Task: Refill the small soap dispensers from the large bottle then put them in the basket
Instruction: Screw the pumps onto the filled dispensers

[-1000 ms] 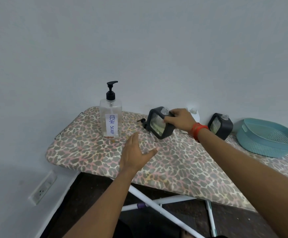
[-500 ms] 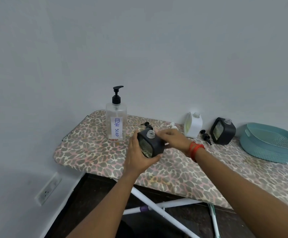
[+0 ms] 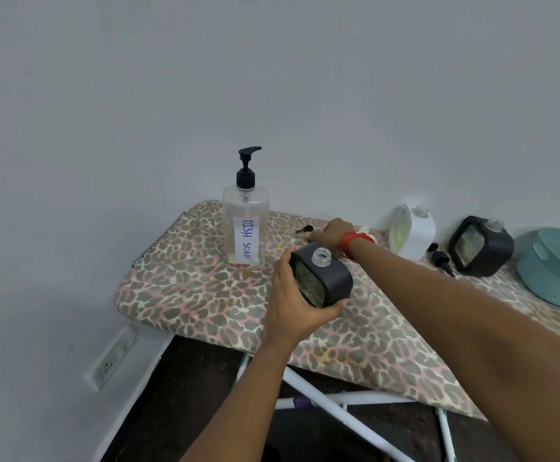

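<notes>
Noting the bottle at the left: it is standing upright on the board with its pump cap on, so no pouring is happening yet. It is looking nearly clear, with a little amber at the base.

Just right of it, my left hand is gripping the black dispenser, fingers curling under it and thumb on its near edge. It is sitting tilted, its neck open. I cannot tell whether its base is touching the board.

My right hand is reaching past it to a loose pump lying behind. The back of the hand is hiding the fingers, so I cannot tell whether they are pinching anything.

Further right, the white dispenser, a second pump and the far dispenser are waiting near the wall, both dispensers uncapped.

The basket is running off the right edge; the part showing is holding no dispenser. By my judgement, uncapping is done; filling, recapping and basketing are all remaining. Fill levels are hard to read.
</notes>
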A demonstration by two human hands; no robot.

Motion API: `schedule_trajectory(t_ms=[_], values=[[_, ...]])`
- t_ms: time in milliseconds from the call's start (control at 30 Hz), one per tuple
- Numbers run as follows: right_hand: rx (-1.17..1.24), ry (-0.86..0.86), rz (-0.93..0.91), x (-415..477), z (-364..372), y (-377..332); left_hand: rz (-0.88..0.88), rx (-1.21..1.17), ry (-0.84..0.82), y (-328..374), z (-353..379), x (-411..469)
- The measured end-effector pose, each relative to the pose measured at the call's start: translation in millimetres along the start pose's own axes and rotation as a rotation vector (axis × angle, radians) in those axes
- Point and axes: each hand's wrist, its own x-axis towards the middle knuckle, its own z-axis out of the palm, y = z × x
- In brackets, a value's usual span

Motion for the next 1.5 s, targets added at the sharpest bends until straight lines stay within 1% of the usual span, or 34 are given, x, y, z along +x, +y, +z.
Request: schedule_trajectory(t_ms=[100,200,267,333,433,467,600,700,867,1100,1300,1500], values=[[-0.014,0.065,-0.01,8,4,-1,0.001,-0.008,0.001,0,-1,0],[-0.04,0.033,-0.024,5,-1,-1,0.0,-0.011,0.003,2,-2,0],[0.0,0.059,-0.046,-3,-10,2,-0.005,-0.017,0.0,3,-3,-1],[0.141,0.127,-0.099,-15,-23,2,-0.003,-0.022,-0.001,5,-3,-2],[0.497,0.206,-0.22,-41,-48,-1,-0.011,-0.031,-0.004,7,-4,-2],[0.574,0.224,-0.276,-53,-57,-4,-0.014,-0.03,-0.003,8,-5,-2],[0.743,0.37,-0.492,-108,-85,-17,-0.029,-0.016,-0.005,11,-5,-4],[0.814,0.43,-0.582,-139,-96,-20,-0.038,-0.017,-0.009,11,-5,-4],[0.758,0.42,-0.628,-152,-84,-17,-0.03,-0.011,-0.007,10,-5,-4],[0.595,0.365,-0.609,-155,-44,-2,-0.013,-0.004,0.003,11,-6,-3],[0.605,0.404,-0.596,-159,-33,5,-0.018,-0.01,-0.002,10,-6,-4],[0.576,0.385,-0.618,-156,-35,6,-0.042,-0.062,-0.001,10,-7,-3]])
